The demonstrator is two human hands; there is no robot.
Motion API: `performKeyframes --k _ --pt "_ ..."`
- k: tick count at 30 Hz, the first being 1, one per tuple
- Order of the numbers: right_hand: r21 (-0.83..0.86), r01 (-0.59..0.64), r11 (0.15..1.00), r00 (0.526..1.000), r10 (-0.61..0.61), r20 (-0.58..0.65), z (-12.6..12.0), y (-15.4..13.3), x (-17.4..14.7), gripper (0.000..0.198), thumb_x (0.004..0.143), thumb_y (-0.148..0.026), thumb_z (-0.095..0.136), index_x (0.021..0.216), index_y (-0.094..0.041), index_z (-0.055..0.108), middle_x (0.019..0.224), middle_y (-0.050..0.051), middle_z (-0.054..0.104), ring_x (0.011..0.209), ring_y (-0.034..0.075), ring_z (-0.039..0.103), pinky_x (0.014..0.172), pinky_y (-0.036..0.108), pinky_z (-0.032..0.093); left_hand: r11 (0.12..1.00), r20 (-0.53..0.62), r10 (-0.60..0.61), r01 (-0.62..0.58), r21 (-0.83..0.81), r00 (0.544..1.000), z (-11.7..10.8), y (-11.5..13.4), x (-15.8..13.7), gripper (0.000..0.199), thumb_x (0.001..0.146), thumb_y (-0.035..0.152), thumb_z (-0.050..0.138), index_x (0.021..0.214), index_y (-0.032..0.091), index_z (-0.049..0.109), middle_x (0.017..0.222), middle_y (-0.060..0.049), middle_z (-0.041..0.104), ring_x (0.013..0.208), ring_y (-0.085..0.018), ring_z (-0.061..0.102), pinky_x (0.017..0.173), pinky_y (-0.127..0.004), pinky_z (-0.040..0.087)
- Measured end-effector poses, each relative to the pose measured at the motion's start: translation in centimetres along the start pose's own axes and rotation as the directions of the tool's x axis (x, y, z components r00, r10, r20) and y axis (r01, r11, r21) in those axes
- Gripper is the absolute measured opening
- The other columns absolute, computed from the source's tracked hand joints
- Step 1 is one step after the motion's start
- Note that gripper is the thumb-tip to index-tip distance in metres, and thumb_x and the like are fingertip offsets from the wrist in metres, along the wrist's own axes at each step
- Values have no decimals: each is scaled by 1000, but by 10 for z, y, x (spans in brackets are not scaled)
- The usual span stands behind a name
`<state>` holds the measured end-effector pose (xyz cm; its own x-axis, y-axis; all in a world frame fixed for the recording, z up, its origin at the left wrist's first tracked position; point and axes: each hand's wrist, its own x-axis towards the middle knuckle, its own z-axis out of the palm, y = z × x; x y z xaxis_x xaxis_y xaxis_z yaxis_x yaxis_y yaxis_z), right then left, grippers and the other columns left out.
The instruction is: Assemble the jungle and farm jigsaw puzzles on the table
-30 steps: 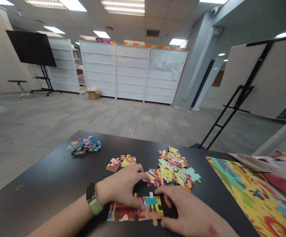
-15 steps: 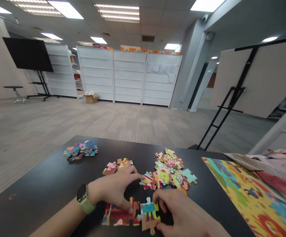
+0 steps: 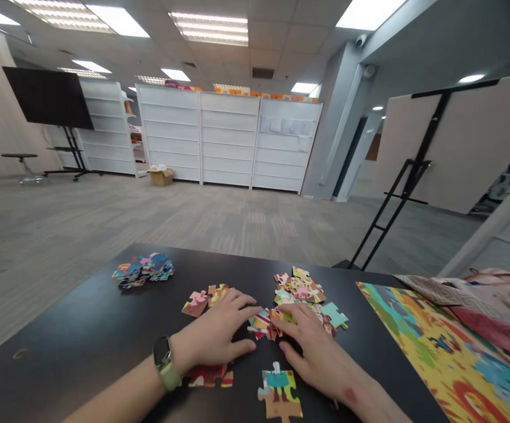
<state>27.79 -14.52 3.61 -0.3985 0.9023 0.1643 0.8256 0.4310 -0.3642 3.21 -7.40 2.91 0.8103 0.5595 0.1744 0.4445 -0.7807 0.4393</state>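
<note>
My left hand (image 3: pixel 222 329), with a watch (image 3: pixel 163 355) on its wrist, is open over the table. Partly hidden beneath it lies a joined red section of jigsaw puzzle (image 3: pixel 208 376). My right hand (image 3: pixel 305 335) has its fingers spread on the near side of a heap of mixed puzzle pieces (image 3: pixel 301 288); whether the fingertips touch them I cannot tell. Between the wrists, a teal and tan puzzle piece (image 3: pixel 280 390) lies apart from the red section. Just beyond my left fingers are a pink and brown piece (image 3: pixel 197 301) and a few yellow-orange ones.
At the table's far left sits a pile of blue puzzle pieces (image 3: pixel 144 270). A yellow illustrated sheet (image 3: pixel 449 346) covers the right side, with cloth (image 3: pixel 488 299) lying beside it. Beyond the black table (image 3: pixel 74 346) stand an easel-like board stand (image 3: pixel 396 200) and white shelves (image 3: pixel 228 141).
The teal and tan piece, earlier touching the red section, now lies apart to its right. My right hand has let go of it and moved forward to the heap; my left hand has shifted slightly.
</note>
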Motion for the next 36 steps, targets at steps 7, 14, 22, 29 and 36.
performKeyframes --k 7,14,22,29,36 --pt "-22 -38 999 997 36 -71 -1 3 1 16 87 -12 55 91 -21 68 117 8 63 116 27 53 103 47 43 997 -20 -46 44 -59 999 16 10 4 46 87 32 72 130 26 58 120 -7 64 113 -28 53 102 -42 43" --pt "-25 26 999 1000 -26 2 3 2 -1 40 86 -16 56 124 -24 63 136 10 56 130 30 43 112 52 35 992 -13 -92 91 -84 996 14 14 4 47 83 24 70 129 27 57 110 -5 64 105 -26 56 95 -37 46" --pt "-7 0 1000 1000 0 22 0 -5 1 26 79 -17 61 103 -22 69 130 10 59 129 32 45 110 54 35 992 46 -89 92 -85 995 -22 -12 -7 44 81 24 71 123 26 61 112 -4 65 102 -22 61 89 -31 48" --pt "74 70 995 992 -61 -110 -3 -7 1 18 80 -21 65 98 -20 64 116 11 64 117 29 53 106 51 40 866 326 -500 465 184 803 -49 -37 -31 48 47 43 90 84 23 67 77 4 67 68 -19 60 48 -23 31" --pt "154 174 973 979 -154 -131 4 -15 1 24 80 -15 67 103 -20 64 103 7 68 106 25 56 100 45 45 946 337 -317 321 45 887 -25 -5 -16 51 50 53 88 84 25 64 75 5 66 66 -17 58 51 -23 30"
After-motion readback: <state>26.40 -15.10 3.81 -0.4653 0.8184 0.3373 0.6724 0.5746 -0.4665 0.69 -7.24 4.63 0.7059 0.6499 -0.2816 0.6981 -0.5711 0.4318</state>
